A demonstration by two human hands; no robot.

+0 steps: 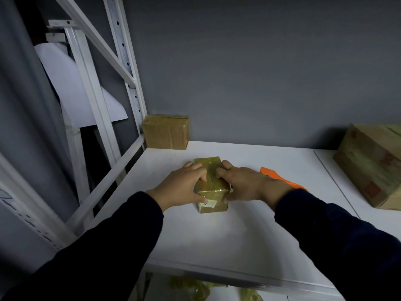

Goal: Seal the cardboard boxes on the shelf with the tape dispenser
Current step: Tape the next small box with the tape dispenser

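1. Small cardboard box (209,168) sits mid-shelf, wrapped in glossy yellowish tape. Long axis runs near-to-far, far end pointing about 12 o'clock, short end face towards the camera with a pale label on it.
2. Left hand (180,185) grips the box from 9 o'clock: fingers curled over the top edge, thumb on the near end.
3. Right hand (240,183) grips it from 3 o'clock, fingers curled over the top. Fingertips of both hands nearly meet on top. Dark sleeves on both arms.
4. Orange object (275,177) lies on the shelf at 3 o'clock, mostly hidden behind the right wrist; can't tell its shape.
5. Second taped box (166,132) at 11 o'clock, in the back corner by the wall.
6. Larger box (373,164) at 2 o'clock, well apart, blurred, tilted.
7. White shelf (238,235), white perforated uprights (121,51) on its left side, grey wall (260,72) behind.
8. Lower level: crumpled yellowish film (191,287).
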